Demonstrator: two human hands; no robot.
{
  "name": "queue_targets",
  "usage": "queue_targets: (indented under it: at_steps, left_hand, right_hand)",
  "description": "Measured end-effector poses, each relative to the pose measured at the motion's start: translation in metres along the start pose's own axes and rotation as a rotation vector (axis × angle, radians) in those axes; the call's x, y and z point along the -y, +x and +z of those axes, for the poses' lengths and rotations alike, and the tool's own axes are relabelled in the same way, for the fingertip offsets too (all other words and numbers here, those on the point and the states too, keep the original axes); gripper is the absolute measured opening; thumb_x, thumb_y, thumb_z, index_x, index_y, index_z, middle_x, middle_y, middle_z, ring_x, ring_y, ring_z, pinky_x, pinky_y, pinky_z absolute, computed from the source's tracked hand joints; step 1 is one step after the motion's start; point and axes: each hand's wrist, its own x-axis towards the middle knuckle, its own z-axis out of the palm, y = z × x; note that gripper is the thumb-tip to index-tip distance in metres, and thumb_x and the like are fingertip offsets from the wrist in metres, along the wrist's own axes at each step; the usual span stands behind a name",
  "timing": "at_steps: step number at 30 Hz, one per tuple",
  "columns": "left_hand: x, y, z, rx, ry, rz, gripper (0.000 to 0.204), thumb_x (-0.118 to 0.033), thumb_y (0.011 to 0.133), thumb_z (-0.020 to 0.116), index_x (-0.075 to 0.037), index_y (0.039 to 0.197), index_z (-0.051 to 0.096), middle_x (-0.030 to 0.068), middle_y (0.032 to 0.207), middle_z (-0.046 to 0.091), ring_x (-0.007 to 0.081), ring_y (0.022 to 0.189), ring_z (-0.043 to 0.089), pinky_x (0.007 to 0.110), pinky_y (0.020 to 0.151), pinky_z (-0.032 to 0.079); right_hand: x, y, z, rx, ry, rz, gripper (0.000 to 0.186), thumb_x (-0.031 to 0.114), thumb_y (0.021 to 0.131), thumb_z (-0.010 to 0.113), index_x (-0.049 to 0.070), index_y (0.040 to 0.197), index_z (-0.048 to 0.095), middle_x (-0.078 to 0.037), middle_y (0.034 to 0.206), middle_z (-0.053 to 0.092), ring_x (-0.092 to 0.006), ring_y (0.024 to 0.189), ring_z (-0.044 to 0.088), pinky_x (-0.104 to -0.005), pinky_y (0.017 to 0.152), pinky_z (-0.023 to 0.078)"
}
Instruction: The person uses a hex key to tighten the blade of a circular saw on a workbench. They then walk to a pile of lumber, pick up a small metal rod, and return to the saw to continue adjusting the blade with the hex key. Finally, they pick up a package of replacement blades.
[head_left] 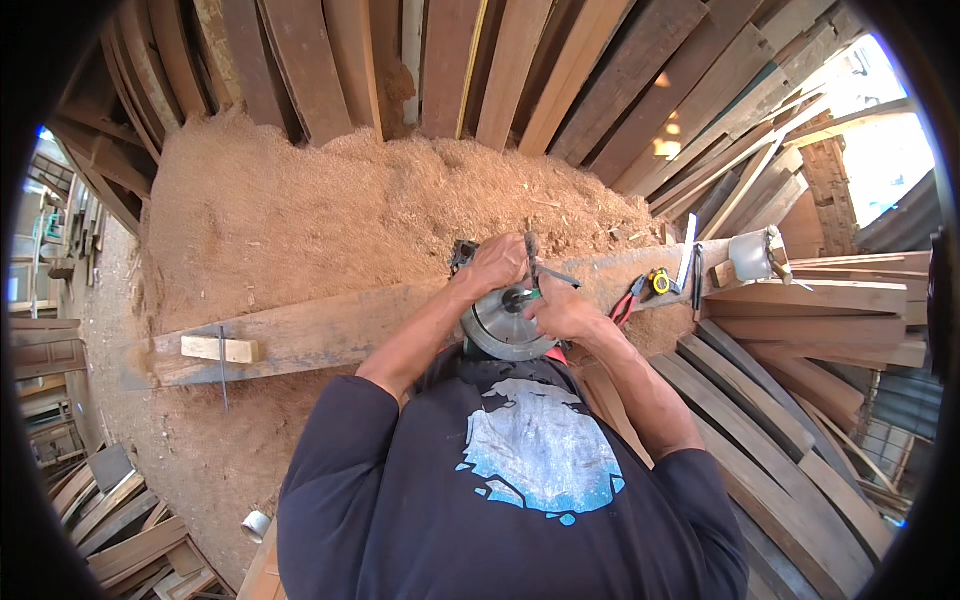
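Note:
A round, shiny saw blade (503, 328) on what looks like a circular saw stands right in front of my body, over a long plank. My left hand (500, 262) is closed at the far edge of the blade, its fingers round a thin dark part that sticks up; I cannot make out what it is. Close beside it, my right hand (565, 310) is bent over the middle of the blade. Its fingers are closed near the hub, with a slim dark bar (560, 275) along them. Most of the tool's body is hidden by my hands and shirt.
The plank (310, 325) bears a wood block (220, 348) with a thin metal rod (223, 375), red-handled pliers (627, 302), a yellow tape measure (660, 282) and a whitish container (752, 257). Sawdust (300, 220) heaps behind it. Boards (450, 70) lean at the back; more lie right.

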Motion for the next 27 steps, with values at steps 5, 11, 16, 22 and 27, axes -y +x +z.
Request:
queue_targets:
  at_steps: [5, 11, 16, 22, 27]
  left_hand:
    - [0.032, 0.011, 0.025, -0.037, -0.087, 0.122, 0.007, -0.014, 0.08, 0.07, -0.008, 0.081, 0.066, 0.0142, 0.075, 0.066, 0.0389, 0.073, 0.065, 0.049, 0.064, 0.048]
    - [-0.014, -0.002, 0.019, -0.147, 0.14, 0.219, 0.01, -0.016, 0.074, 0.069, -0.009, 0.082, 0.069, 0.0107, 0.088, 0.065, 0.0305, 0.09, 0.063, 0.044, 0.077, 0.043]
    - [0.004, 0.002, 0.032, -0.165, 0.168, 0.373, 0.02, -0.029, 0.09, 0.067, -0.011, 0.096, 0.073, 0.0109, 0.103, 0.069, 0.0294, 0.103, 0.066, 0.045, 0.088, 0.046]
    - [-0.008, 0.019, 0.016, 0.129, 0.161, 0.27, 0.026, -0.027, 0.087, 0.067, -0.007, 0.102, 0.073, 0.015, 0.113, 0.071, 0.0335, 0.109, 0.067, 0.047, 0.098, 0.048]
    - [-0.011, 0.037, 0.051, 0.025, 0.187, 0.315, 0.023, -0.03, 0.094, 0.066, -0.011, 0.103, 0.075, 0.0107, 0.11, 0.072, 0.0307, 0.108, 0.069, 0.046, 0.096, 0.05]
  right_hand:
    - [-0.003, 0.004, 0.018, -0.278, -0.376, -0.107, 0.032, 0.014, 0.091, 0.053, -0.013, 0.108, 0.057, -0.037, 0.106, 0.068, -0.0496, 0.103, 0.068, -0.0523, 0.091, 0.054]
    - [0.001, 0.007, 0.014, -0.176, -0.333, 0.171, 0.03, 0.018, 0.093, 0.055, -0.005, 0.111, 0.063, -0.035, 0.111, 0.067, -0.0505, 0.113, 0.063, -0.0535, 0.101, 0.05]
    - [0.041, -0.009, 0.052, -0.52, -0.379, 0.293, 0.037, 0.031, 0.098, 0.059, -0.006, 0.097, 0.059, -0.035, 0.091, 0.068, -0.0511, 0.093, 0.069, -0.0584, 0.084, 0.054]
    - [0.03, -0.007, 0.035, -0.537, -0.545, 0.309, 0.045, 0.038, 0.104, 0.053, -0.005, 0.098, 0.064, -0.032, 0.079, 0.069, -0.0488, 0.08, 0.071, -0.0576, 0.075, 0.056]
    - [0.013, -0.004, 0.028, -0.562, -0.538, 0.427, 0.04, 0.033, 0.1, 0.055, -0.003, 0.091, 0.069, -0.031, 0.083, 0.071, -0.0493, 0.081, 0.072, -0.0584, 0.078, 0.056]
